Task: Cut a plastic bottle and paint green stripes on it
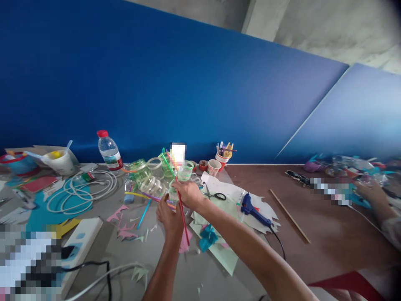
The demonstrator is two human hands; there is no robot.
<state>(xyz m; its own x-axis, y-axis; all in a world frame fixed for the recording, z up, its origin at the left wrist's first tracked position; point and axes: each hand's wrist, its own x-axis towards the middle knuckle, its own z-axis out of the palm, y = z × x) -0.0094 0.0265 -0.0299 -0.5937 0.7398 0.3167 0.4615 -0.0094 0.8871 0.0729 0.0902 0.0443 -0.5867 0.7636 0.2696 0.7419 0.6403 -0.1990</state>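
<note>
My right hand (189, 194) is closed, its fingertips pinching a long red drinking straw (184, 223) that slants down past my left hand. My left hand (169, 214) is just below and to the left, its fingers curled round a few yellow and purple straws (145, 195) that stick out leftward; the grip itself is partly hidden. A green straw (168, 164) rises behind my right hand. Beyond my hands, clear and green cut plastic bottles (150, 184) lie grouped on the table. A blue straw (143, 214) lies left of my left hand.
A blue glue gun (255, 211) and scissors (216, 195) lie on paper scraps at right, near a wooden stick (290, 216). A water bottle (109, 151), coiled white cable (84, 194) and power strip (83, 240) are at left. Another person's hand (372, 194) is at far right.
</note>
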